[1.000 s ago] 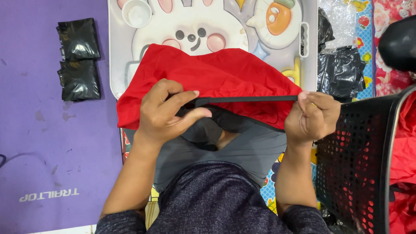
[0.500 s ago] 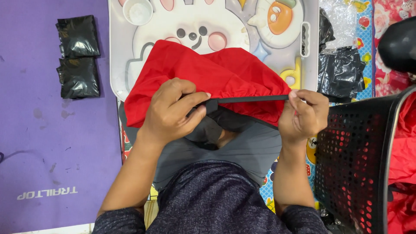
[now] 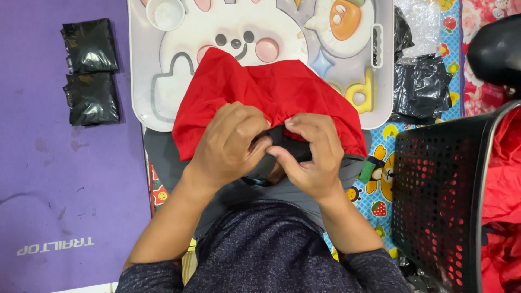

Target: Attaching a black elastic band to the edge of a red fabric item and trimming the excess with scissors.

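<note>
Over the person's lap, seen from the head camera, a red cloth [image 3: 271, 97] with a dark band along its near edge is gathered up, its far part spread across a pale tray [image 3: 144, 92] printed with a cartoon animal face, which keeps the fabric off the floor. The left hand [image 3: 228, 144] and right hand [image 3: 309, 154] sit close together, fingers curled and clamped on the dark band at the middle, so the edge bunches between them rather than lying stretched out. To the left, on a purple mat [image 3: 65, 179], two folded black packets [image 3: 89, 70] lie one above the other, within easy reach. To the right stands a black perforated basket [image 3: 439, 190] holding more red fabric, just beside the person's knee. Crumpled black plastic bags [image 3: 423, 87] lie past the tray's right edge.
</note>
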